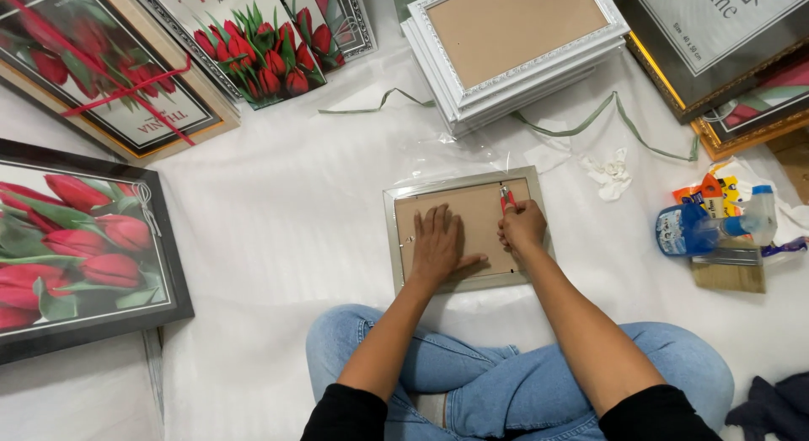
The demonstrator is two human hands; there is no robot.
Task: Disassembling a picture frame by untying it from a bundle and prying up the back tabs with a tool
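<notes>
A small silver picture frame [392, 239] lies face down on the white floor sheet in front of my crossed legs, its brown backing board [480, 209] facing up. My left hand [436, 247] lies flat on the board, fingers spread, pressing it down. My right hand [522, 226] is closed around a red-handled tool [506, 196], whose tip points at the board's upper right edge.
A stack of white frames [514, 70] stands behind. Framed red tulip pictures [76, 247] lie at left and upper left [261, 45]. A blue spray bottle [699, 228], a wooden brush [729, 275], a crumpled cloth [611, 173] and green straps [590, 125] lie at right.
</notes>
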